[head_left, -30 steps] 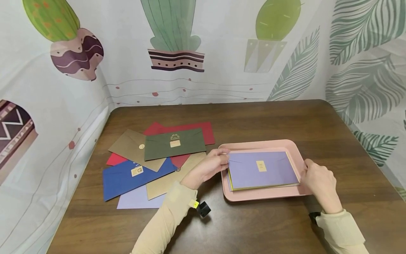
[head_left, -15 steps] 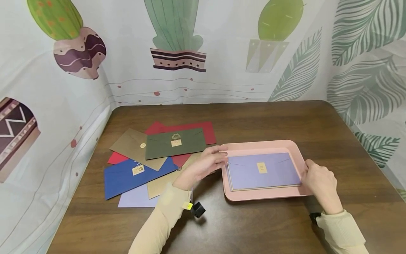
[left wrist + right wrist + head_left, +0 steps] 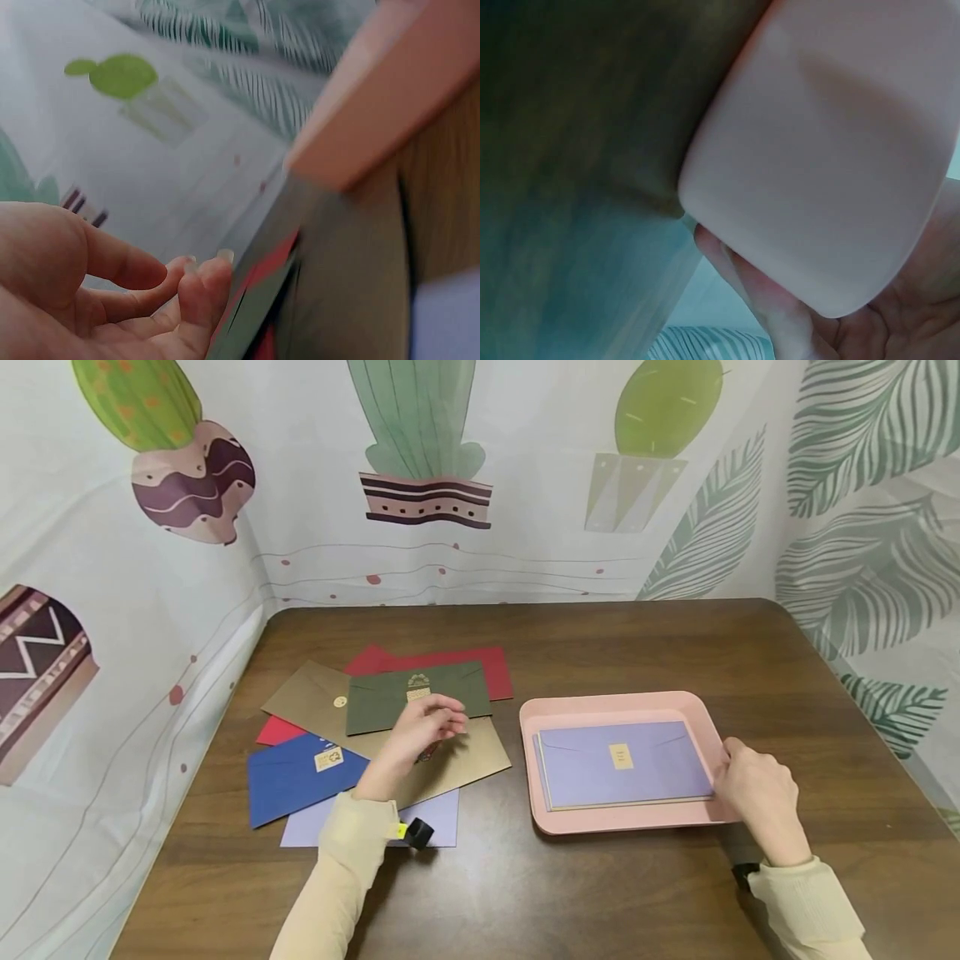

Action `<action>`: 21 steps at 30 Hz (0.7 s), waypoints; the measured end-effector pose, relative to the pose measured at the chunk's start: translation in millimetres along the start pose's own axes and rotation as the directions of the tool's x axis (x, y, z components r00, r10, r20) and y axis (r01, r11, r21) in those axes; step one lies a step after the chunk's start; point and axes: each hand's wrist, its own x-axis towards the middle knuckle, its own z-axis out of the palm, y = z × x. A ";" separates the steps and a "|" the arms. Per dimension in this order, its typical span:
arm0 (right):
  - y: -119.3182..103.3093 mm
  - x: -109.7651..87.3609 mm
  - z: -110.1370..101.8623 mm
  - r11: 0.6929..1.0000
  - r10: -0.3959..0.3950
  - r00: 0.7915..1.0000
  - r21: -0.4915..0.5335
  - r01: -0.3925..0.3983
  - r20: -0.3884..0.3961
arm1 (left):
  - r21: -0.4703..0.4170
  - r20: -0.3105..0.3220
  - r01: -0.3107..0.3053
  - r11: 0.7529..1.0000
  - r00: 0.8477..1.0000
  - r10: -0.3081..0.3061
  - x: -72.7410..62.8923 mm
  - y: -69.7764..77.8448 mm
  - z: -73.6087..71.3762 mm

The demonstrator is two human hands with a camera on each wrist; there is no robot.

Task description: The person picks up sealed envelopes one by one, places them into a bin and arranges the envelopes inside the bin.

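Note:
My left hand [image 3: 420, 731] hovers over the scattered envelopes, fingers loosely bent and holding nothing. Beneath and around it lie a dark green envelope [image 3: 382, 702] and a gold-brown envelope [image 3: 480, 756]. In the left wrist view, the fingers of this hand [image 3: 112, 292] curl in the air with nothing between them. On the right, my right hand [image 3: 757, 797] grips the right end of a pink tray [image 3: 622, 821]. The right wrist view shows its fingers around the tray's corner [image 3: 817, 187]. A lilac envelope [image 3: 660, 760] with a gold label tops the stack in the tray.
Left of the tray, the overlapping pile also has a brown envelope [image 3: 300, 689], a blue envelope [image 3: 292, 785], a red envelope [image 3: 500, 672] and a lilac envelope [image 3: 442, 831]. A patterned cloth [image 3: 540, 485] hangs behind the wooden table [image 3: 637, 643].
My left hand has let go of the top lilac envelope in the tray and moved left over the pile. The stack's top has settled lower. My right hand stays on the tray.

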 end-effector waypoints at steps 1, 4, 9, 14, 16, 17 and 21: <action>-0.2 0.1 0.0 1.000 0.000 1.000 0.000 0.000 0.000 | 0.030 -0.033 0.015 0.999 0.999 -0.014 0.2 -1.0 -6.3; -0.4 0.5 0.2 1.000 -0.002 1.000 0.000 0.002 -0.004 | 0.113 -0.136 0.063 0.992 0.990 -0.047 1.1 -2.0 -24.5; -0.8 0.7 0.2 1.000 0.005 1.000 -0.002 -0.005 0.010 | 0.252 -0.300 0.124 0.960 0.953 -0.044 4.8 -4.1 -50.6; -0.6 0.5 -0.1 1.000 0.014 1.000 -0.002 -0.014 0.022 | 0.392 -0.413 0.166 0.905 0.911 0.012 6.0 -7.0 -67.8; -0.6 0.4 -0.3 1.000 0.016 1.000 -0.001 -0.016 0.021 | 0.439 -0.446 0.183 0.880 0.894 0.036 6.5 -8.5 -71.9; -0.5 0.4 -0.3 1.000 0.014 1.000 -0.001 -0.014 0.021 | 0.454 -0.458 0.193 0.870 0.888 0.043 6.6 -9.4 -73.4; -0.6 0.2 -0.1 1.000 0.010 1.000 0.000 -0.010 0.016 | 0.487 -0.485 0.205 0.849 0.872 0.068 7.8 -13.9 -77.3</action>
